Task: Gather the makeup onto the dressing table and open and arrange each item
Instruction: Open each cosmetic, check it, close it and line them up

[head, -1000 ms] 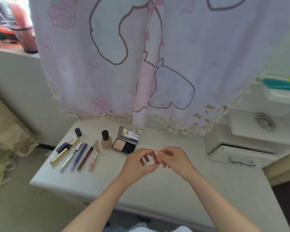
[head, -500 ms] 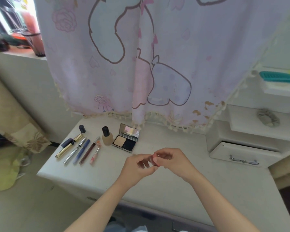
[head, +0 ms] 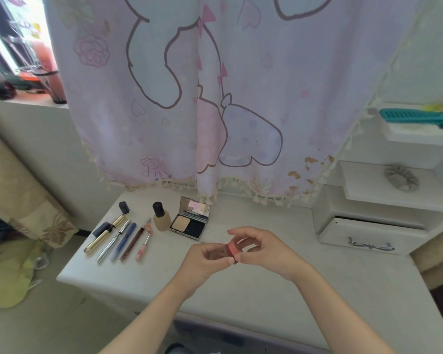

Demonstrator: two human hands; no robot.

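Now in hand: opening small pink jar (head: 231, 249), held just above dressing table (head: 266, 302).
Left hand (head: 205, 260): pinching jar's left end.
Right hand (head: 264, 250): curled round pink end.
Next: probably twisting apart, steady grip needed.

Single head view, looking forward and down, close over the dressing table (head: 241, 297), facing the curtain (head: 241, 98).

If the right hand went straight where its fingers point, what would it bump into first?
The right hand points left, so probably the left hand; both hold one small pink jar between them.
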